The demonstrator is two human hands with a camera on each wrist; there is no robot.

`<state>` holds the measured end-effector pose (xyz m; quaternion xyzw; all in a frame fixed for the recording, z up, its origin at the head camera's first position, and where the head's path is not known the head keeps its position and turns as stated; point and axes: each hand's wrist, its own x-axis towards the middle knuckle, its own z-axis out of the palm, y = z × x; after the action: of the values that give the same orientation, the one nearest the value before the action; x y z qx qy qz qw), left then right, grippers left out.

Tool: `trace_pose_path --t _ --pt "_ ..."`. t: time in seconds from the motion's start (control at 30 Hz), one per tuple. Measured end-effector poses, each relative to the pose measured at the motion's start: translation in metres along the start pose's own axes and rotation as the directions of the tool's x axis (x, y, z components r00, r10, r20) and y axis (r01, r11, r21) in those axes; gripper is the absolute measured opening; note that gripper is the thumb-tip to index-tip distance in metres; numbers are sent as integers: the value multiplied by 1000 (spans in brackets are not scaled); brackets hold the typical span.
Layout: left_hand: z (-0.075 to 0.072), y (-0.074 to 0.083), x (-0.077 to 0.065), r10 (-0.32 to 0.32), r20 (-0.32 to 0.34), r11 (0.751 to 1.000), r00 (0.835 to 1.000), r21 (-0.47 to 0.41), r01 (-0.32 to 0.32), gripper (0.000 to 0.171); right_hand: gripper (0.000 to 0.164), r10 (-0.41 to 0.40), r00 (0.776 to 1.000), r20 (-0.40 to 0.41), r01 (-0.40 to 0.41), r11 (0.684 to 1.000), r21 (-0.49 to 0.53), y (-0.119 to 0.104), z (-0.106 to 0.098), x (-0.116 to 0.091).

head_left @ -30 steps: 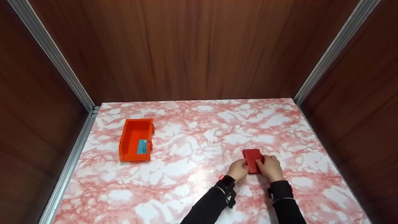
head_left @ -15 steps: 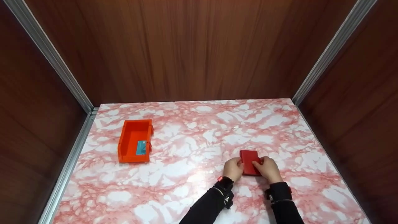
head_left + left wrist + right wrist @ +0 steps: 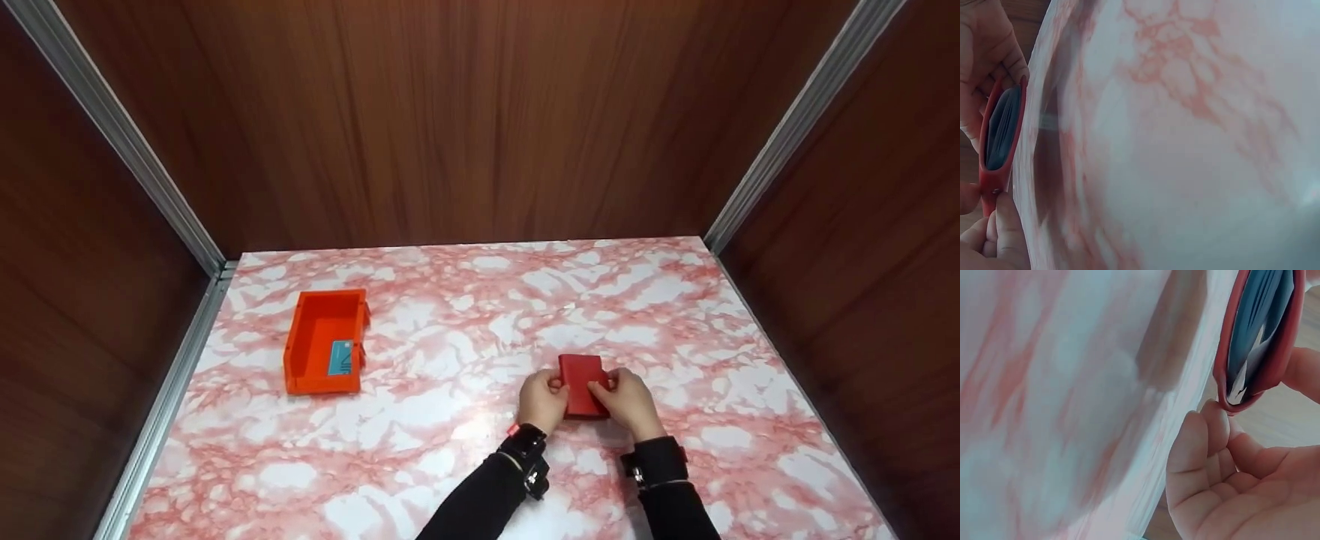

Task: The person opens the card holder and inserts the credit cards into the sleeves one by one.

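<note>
We see the left hand (image 3: 543, 402) pinching the left side of a red wallet (image 3: 583, 386), and the right hand (image 3: 631, 401) holding the right side with its thumb on the front. The wallet is between the two hands, over the pink and white table (image 3: 420, 450), a bit right of the middle, and from the wrists we can peek in at its thin blue sheets (image 3: 1258, 320). Well off to the left, we see an orange box (image 3: 322, 385) with a blue card (image 3: 340, 358) inside.
</note>
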<state>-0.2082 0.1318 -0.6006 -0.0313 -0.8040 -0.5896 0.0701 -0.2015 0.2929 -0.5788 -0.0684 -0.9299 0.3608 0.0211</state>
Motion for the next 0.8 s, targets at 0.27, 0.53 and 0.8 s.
trace_pose_path --t 0.27,0.53,0.8 --pt "-24 -6 7 -46 -80 999 996 -12 45 17 33 -48 999 -8 49 998 27 -20 21 3" --pt "-52 -7 16 -104 -172 993 980 36 111 13 32 -85 996 -3 85 996 39 -46 43 9" --pt "-78 -12 22 -131 -228 988 965 54 147 16 31 -132 991 -16 133 990 50 -69 63 15"
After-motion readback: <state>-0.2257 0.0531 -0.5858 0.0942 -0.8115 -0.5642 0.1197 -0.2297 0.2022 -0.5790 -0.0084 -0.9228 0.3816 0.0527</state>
